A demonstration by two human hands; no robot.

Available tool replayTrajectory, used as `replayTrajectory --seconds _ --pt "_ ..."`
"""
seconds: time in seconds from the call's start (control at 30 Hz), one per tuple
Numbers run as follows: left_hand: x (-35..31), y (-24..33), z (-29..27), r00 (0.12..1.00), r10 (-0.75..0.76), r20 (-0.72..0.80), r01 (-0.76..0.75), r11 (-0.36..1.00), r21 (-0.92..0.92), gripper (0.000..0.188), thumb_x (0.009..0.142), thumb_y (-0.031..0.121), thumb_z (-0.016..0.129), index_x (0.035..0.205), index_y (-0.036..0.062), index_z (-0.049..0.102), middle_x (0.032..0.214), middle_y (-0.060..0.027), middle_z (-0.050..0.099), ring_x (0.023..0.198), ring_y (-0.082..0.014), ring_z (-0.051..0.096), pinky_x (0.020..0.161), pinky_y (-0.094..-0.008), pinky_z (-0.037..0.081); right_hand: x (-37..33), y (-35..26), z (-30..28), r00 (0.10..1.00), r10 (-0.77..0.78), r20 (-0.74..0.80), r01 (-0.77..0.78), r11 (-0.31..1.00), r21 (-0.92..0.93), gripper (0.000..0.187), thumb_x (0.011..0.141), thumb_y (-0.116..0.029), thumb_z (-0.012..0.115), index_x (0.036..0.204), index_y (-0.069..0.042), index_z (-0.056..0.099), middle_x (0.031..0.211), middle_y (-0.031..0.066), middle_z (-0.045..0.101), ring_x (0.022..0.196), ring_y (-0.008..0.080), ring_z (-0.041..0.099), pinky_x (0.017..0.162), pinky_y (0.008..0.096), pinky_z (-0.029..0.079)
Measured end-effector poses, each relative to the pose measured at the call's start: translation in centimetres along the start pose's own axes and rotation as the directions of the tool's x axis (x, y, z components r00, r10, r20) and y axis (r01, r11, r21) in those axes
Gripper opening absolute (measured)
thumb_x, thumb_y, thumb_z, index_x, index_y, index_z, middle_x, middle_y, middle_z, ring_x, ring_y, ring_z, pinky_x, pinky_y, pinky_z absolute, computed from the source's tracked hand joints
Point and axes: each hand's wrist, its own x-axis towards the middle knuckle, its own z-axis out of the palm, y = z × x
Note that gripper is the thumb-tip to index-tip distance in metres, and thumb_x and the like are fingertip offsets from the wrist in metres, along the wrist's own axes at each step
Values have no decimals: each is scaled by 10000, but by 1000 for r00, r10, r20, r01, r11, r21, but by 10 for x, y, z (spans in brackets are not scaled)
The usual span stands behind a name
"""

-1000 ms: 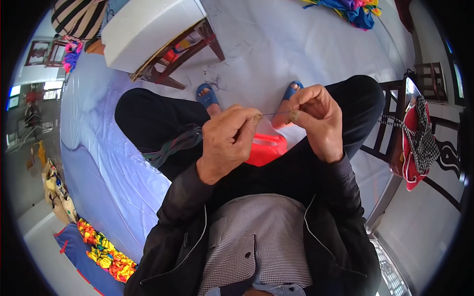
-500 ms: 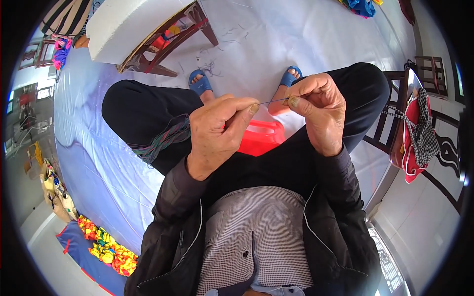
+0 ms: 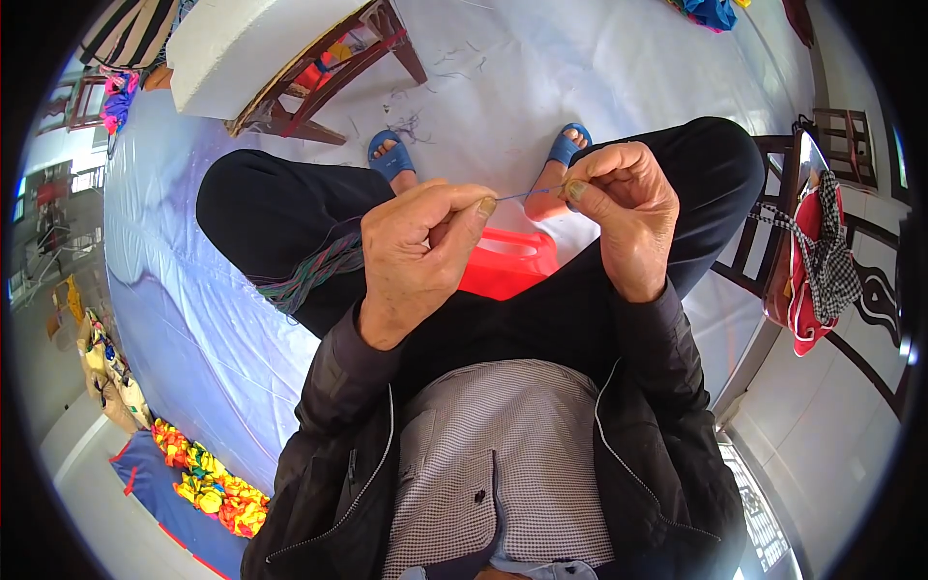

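Observation:
Between my two hands a thin blue thread (image 3: 523, 194) is stretched almost level, above my lap. My left hand (image 3: 418, 253) pinches one end between thumb and forefinger. The other end is pinched by my right hand (image 3: 626, 215), its thumb and forefinger pressed together. A loose bundle of multicoloured threads (image 3: 319, 274) lies over my left thigh, beside my left wrist and partly behind it. Below the stretched thread, a red plastic container (image 3: 509, 266) with a handle opening shows between my legs.
A white-topped table or stool with dark wooden legs (image 3: 411, 60) stands ahead on the left. Thread scraps (image 3: 414, 124) lie on the pale floor sheet near my blue sandals. At right, a chair holds a red item and a checkered cloth (image 3: 833, 261). Red-and-yellow fabric (image 3: 215, 488) lies lower left.
My left hand has shifted slightly left, and a little more of the thread shows between the hands. Both hands keep their pinch.

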Motion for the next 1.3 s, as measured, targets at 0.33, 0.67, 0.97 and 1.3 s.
replayTrajectory --seconds 0.33,0.67,0.97,1.3 --pt "-2 -9 -6 997 -77 -12 76 991 -111 73 907 -23 735 971 -9 767 719 43 626 588 -18 435 597 -206 335 -3 3 4 997 76 7 -75 993 -94 218 976 67 647 1190 39 673 990 80 726 859 129 688 726 245 537" --pt "-4 7 -12 918 -380 111 390 817 -425 114 956 -9 688 1033 -60 755 706 33 601 565 -11 449 522 -190 312 -3 6 19 966 65 251 27 938 -347 375 937 101 663 1305 28 653 1108 93 717 973 144 692 829 275 573" --pt "-3 5 -12 887 -421 189 449 695 -561 133 983 -2 642 1037 -76 739 657 26 551 500 -20 403 460 -213 285 -4 9 20 955 195 222 -138 959 -247 208 927 99 679 1128 45 690 977 75 709 856 117 680 728 247 557" --pt "-4 0 -14 885 -431 177 445 668 -597 138 982 -16 620 1034 -90 724 619 18 536 485 -20 380 454 -212 288 -6 5 16 974 122 189 -87 979 -185 71 908 101 689 953 52 714 839 59 695 729 101 658 651 239 519"
